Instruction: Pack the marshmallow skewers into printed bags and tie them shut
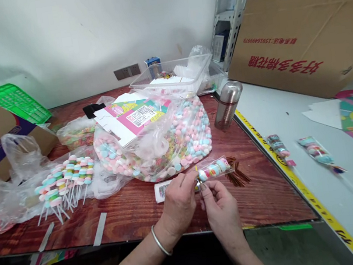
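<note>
A marshmallow lollipop in a clear wrapper points away to the right, its pink, blue and white pieces showing through. My left hand is closed on the gathered neck of the wrapper. Thumb and fingers of my right hand pinch at the same neck, where a thin gold twist tie shows between the hands. The stick is hidden by my fingers. Loose brown-gold twist ties lie just beyond the lollipop. Partly behind my left hand are small white printed slips.
A big clear bag of marshmallows bears printed cards. Unwrapped marshmallow lollipops lie on plastic at left. A metal flask stands behind right. Wrapped lollipops rest on the white table, near a large carton.
</note>
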Motion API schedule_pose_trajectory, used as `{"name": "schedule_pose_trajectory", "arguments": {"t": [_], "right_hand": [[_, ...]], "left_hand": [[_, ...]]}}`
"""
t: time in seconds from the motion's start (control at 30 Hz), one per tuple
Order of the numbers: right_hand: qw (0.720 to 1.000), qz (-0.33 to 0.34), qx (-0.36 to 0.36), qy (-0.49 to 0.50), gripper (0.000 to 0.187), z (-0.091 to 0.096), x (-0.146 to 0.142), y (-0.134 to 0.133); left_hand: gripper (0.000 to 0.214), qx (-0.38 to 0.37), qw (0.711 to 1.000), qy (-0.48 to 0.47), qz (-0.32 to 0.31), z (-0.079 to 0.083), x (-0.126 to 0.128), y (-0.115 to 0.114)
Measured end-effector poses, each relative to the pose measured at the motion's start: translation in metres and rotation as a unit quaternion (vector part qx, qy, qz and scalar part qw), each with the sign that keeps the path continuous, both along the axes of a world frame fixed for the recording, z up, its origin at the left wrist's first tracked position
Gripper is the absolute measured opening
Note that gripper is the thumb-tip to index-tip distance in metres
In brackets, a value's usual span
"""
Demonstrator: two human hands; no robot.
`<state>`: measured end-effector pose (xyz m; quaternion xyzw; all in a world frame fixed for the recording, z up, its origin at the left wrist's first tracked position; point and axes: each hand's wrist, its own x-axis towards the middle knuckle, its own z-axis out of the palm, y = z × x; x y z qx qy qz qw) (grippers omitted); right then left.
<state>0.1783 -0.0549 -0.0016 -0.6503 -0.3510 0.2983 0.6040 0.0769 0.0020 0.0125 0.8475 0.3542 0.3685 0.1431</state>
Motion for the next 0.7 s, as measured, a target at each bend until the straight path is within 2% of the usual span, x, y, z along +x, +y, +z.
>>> {"name": "schedule_pose_trajectory", "arguments": {"t": [0.07, 0.13, 0.17, 0.2, 0.27, 0.3, 0.33, 0.37, 0.4, 0.43, 0.47, 0.5, 0.53, 0.6, 0.63, 0.7], "right_hand": [[0.998, -0.014, -0.005, -0.063, 0.032, 0.0, -0.001, 0.001], [0.992, -0.029, -0.01, -0.119, 0.029, -0.001, -0.001, 0.003], [0.99, -0.034, -0.011, -0.135, 0.027, -0.002, -0.001, 0.004], [0.989, -0.039, -0.01, -0.144, 0.025, -0.004, -0.001, 0.005], [0.987, -0.044, -0.007, -0.153, 0.022, -0.006, 0.0, 0.008], [0.987, -0.047, -0.004, -0.154, 0.021, -0.007, 0.0, 0.009], [0.986, -0.049, 0.0, -0.157, 0.022, -0.009, 0.0, 0.009], [0.984, -0.05, 0.005, -0.171, 0.024, -0.01, 0.001, 0.01], [0.979, -0.049, 0.011, -0.198, 0.025, -0.01, 0.002, 0.01], [0.971, -0.047, 0.017, -0.232, 0.025, -0.011, 0.003, 0.01], [0.962, -0.044, 0.023, -0.269, 0.023, -0.011, 0.004, 0.009], [0.951, -0.042, 0.028, -0.304, 0.021, -0.01, 0.006, 0.009], [0.943, -0.039, 0.031, -0.33, 0.023, -0.01, 0.008, 0.008], [0.934, -0.032, 0.039, -0.353, 0.026, -0.009, 0.012, 0.007], [0.93, -0.027, 0.043, -0.363, 0.028, -0.008, 0.013, 0.007], [0.924, -0.012, 0.054, -0.377, 0.029, -0.006, 0.014, 0.006]], "left_hand": [[0.027, -0.062, 0.997, -0.042, -0.001, 0.003, 0.002, 0.001], [0.019, -0.189, 0.973, -0.132, 0.011, 0.005, 0.007, 0.001], [0.014, -0.274, 0.943, -0.189, 0.016, 0.005, 0.009, 0.002], [0.01, -0.362, 0.899, -0.247, 0.017, 0.006, 0.012, 0.002], [0.016, -0.506, 0.789, -0.348, 0.0, 0.007, 0.018, 0.003], [0.022, -0.551, 0.74, -0.384, -0.015, 0.007, 0.02, 0.003], [0.026, -0.58, 0.704, -0.409, -0.03, 0.007, 0.022, 0.003], [0.028, -0.598, 0.681, -0.421, -0.045, 0.007, 0.022, 0.003], [0.029, -0.607, 0.671, -0.423, -0.058, 0.007, 0.022, 0.003], [0.028, -0.606, 0.677, -0.413, -0.068, 0.007, 0.021, 0.003], [0.025, -0.59, 0.703, -0.391, -0.072, 0.006, 0.019, 0.003], [0.022, -0.554, 0.75, -0.354, -0.072, 0.004, 0.017, 0.003], [0.019, -0.493, 0.812, -0.305, -0.068, 0.003, 0.014, 0.003], [0.02, -0.315, 0.931, -0.176, -0.055, -0.001, 0.008, 0.003], [0.024, -0.224, 0.967, -0.111, -0.049, -0.003, 0.006, 0.003], [0.028, -0.101, 0.994, -0.017, -0.033, -0.005, 0.003, 0.002]]}}
